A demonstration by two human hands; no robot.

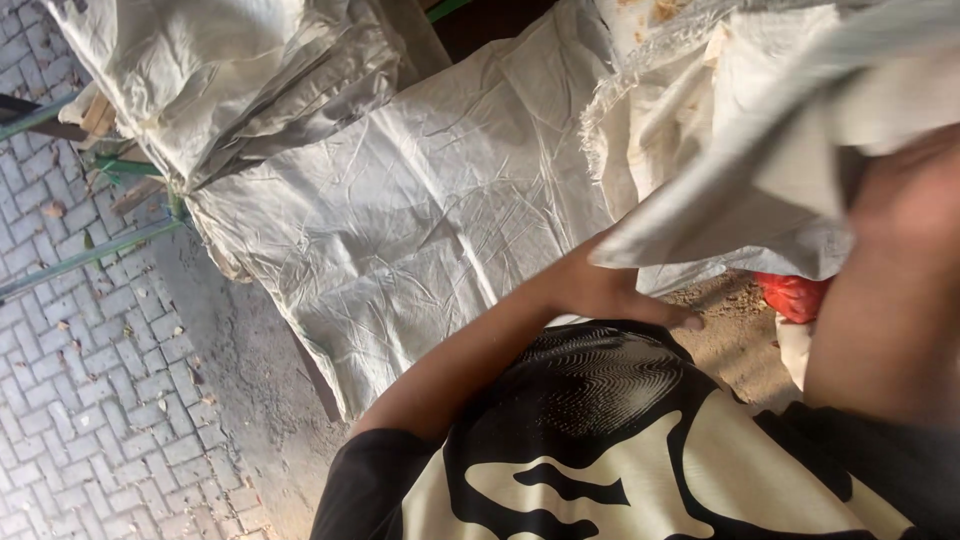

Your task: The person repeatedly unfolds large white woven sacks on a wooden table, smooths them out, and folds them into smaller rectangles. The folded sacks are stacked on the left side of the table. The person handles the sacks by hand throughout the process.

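— Where do we have the sack?
— We hold the white woven sack (760,150) up at two o'clock; our left hand (610,290) grips its lower edge, fingers pinched on the cloth.
— And our right hand (900,200)?
— At three o'clock, blurred and close; it seems to be under the fabric, but we cannot tell its grip.
— What lies around?
— Another flat sack (420,230) at eleven o'clock, a red bag (795,295) at four, brick paving (90,380) at eight.

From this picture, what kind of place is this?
Probably an outdoor work yard: grey brick paving, large white woven sacks spread out, and sandy soil near the left hand.
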